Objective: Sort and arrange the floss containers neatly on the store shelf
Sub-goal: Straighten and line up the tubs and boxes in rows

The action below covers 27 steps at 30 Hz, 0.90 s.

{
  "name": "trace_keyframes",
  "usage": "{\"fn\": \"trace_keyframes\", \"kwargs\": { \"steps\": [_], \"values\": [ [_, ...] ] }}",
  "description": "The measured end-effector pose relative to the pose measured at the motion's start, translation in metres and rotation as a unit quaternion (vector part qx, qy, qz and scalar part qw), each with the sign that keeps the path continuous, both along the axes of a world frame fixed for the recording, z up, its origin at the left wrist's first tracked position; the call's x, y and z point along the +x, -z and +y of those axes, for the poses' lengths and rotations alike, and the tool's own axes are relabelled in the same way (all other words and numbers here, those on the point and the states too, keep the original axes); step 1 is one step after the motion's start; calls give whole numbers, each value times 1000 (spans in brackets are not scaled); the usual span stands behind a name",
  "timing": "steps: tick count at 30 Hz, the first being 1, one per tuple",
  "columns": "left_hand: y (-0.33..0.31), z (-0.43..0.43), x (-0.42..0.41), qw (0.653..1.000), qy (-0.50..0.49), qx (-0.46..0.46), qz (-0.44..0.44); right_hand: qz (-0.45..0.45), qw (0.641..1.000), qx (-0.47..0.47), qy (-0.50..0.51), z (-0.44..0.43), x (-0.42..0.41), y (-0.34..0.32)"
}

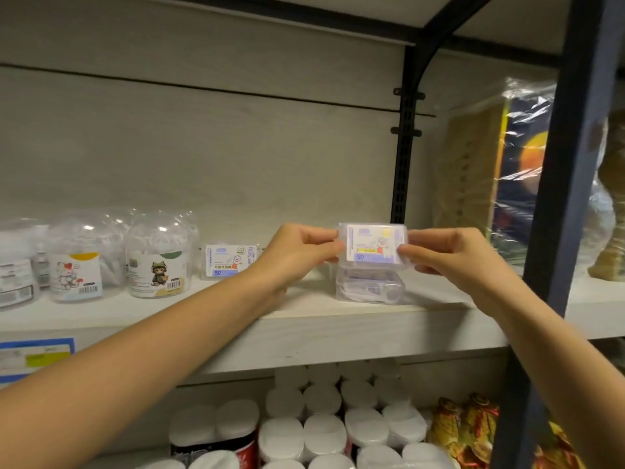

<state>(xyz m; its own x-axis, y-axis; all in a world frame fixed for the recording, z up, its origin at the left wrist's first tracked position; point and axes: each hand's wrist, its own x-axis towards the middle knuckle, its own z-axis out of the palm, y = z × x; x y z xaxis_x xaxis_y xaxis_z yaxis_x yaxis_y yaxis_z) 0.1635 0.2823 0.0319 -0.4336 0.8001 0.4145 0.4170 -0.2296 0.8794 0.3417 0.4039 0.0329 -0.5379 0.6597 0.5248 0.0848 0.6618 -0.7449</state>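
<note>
A clear flat floss box (372, 243) with a white and purple cartoon label is held upright between both hands above the pale shelf (338, 333). My left hand (301, 252) pinches its left edge and my right hand (449, 255) pinches its right edge. Directly under it another clear floss box (370, 287) lies flat on the shelf. A third floss box (230, 262) stands upright near the back wall, left of my left hand. Two clear domed tubs (157, 262) (79, 265) with cartoon labels stand further left.
A black upright post (404, 157) and a dark blue frame post (568, 198) bound the bay on the right. Plastic-wrapped goods (500, 184) fill the neighbouring bay. White-lidded containers (324, 431) crowd the lower shelf. A blue price tag (33, 353) hangs on the shelf edge.
</note>
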Motion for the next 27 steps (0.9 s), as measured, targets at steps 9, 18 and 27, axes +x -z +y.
{"fn": "trace_keyframes", "kwargs": {
  "steps": [9, 18, 27],
  "values": [
    [2, -33, -10, 992, -46, 97, 72, 14, 997, 63, -37, -20, -11, -5],
    [-24, -88, -52, 983, -108, 51, 142, -32, 989, 83, -117, -48, -71, -37],
    [6, -102, -68, 946, -144, -89, 277, -200, 960, 154, -124, -54, -91, -14]
  ]
}}
